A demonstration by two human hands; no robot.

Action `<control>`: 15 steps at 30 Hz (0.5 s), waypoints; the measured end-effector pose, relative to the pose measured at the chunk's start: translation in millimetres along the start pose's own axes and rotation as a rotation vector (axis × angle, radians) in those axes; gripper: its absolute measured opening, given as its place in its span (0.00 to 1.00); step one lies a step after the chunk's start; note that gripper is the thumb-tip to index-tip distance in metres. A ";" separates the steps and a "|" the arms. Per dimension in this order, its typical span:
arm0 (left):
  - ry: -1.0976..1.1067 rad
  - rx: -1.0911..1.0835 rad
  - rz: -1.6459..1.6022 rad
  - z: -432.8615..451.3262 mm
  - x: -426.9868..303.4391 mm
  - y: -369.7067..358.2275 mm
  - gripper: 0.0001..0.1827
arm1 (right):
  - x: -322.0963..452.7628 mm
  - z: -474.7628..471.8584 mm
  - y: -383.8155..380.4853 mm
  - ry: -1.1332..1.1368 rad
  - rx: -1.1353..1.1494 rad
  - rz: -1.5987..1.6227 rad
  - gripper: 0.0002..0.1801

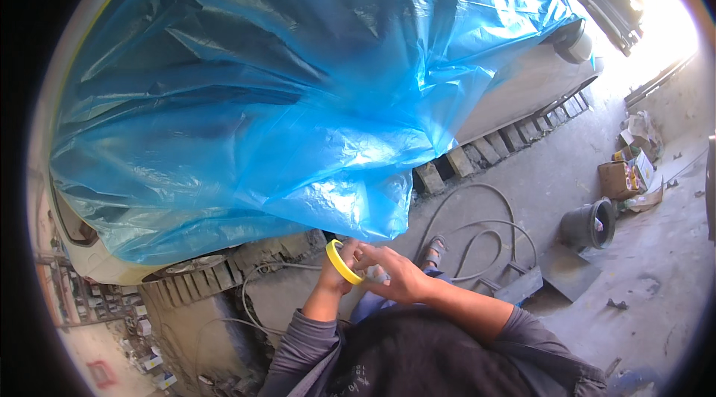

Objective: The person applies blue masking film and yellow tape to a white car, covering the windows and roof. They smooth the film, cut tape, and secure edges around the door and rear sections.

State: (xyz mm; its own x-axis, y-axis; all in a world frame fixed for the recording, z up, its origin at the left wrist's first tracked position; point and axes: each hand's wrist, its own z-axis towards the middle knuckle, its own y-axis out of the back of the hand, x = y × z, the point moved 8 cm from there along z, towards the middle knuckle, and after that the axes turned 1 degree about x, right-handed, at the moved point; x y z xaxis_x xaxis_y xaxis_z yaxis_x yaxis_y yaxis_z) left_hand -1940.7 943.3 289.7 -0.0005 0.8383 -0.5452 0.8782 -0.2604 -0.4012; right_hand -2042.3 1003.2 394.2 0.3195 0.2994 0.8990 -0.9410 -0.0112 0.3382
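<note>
A roll of yellow masking tape (342,263) is held in my left hand (335,273), whose fingers pass through and around the ring. Beside it, my right hand (396,274) has its fingertips at the tape's right side; whether they grip it is unclear. Blue plastic sheeting (235,134) drapes over a pale car body (520,89), its lower edge just beyond my hands. Part of the car's side and a side mirror (575,45) show outside the sheet. Along the far left edge of the sheet runs a thin yellow strip.
A grey hose (512,223) loops over the concrete floor near my sandalled feet. To the right lie a black bucket (587,225), a cardboard box (618,180) and a metal-framed stand (517,285). A slatted floor grate (492,148) runs beside the car.
</note>
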 end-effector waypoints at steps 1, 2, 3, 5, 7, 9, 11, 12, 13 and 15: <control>0.023 0.089 -0.067 -3.1 3.4 -4.0 0.12 | 0.5 1.6 -3.0 0.005 -0.002 -0.016 0.42; 0.045 0.178 -0.133 -7.3 7.3 -7.0 0.12 | 2.1 2.6 -5.0 0.010 -0.005 -0.031 0.42; 0.066 0.265 -0.200 -12.3 10.1 -9.7 0.12 | 2.0 3.6 -6.9 -0.041 0.009 0.027 0.42; -0.281 0.221 0.451 -22.7 -7.0 -6.6 0.16 | 5.7 5.0 -9.1 -0.143 0.038 0.141 0.43; -0.461 0.160 0.497 -29.3 -12.3 -1.5 0.20 | 10.3 8.5 -9.7 -0.152 0.002 0.268 0.43; -0.457 0.110 -0.060 -25.8 -11.7 11.7 0.24 | 11.9 10.7 -11.0 -0.209 0.005 0.400 0.42; -0.507 0.092 0.068 -46.6 -24.9 14.9 0.24 | 12.3 10.1 -12.0 -0.315 0.044 0.536 0.42; -0.553 0.103 0.140 -53.2 -30.3 18.1 0.23 | 14.6 10.9 -12.2 -0.340 0.052 0.582 0.42; -0.598 0.113 0.212 -58.1 -34.1 20.8 0.22 | 16.8 11.7 -12.6 -0.366 0.060 0.629 0.43; -0.628 -0.008 0.351 -60.5 -35.0 36.1 0.19 | 22.8 14.7 -13.7 -0.306 0.065 0.661 0.43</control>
State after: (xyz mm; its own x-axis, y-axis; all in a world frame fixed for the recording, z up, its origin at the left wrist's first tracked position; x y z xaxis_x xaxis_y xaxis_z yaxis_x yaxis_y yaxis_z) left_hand -1880.1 933.6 338.8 0.0098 0.2714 -0.9624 0.8804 -0.4587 -0.1204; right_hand -2020.4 996.1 414.1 -0.2873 -0.0692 0.9553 -0.9426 -0.1567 -0.2949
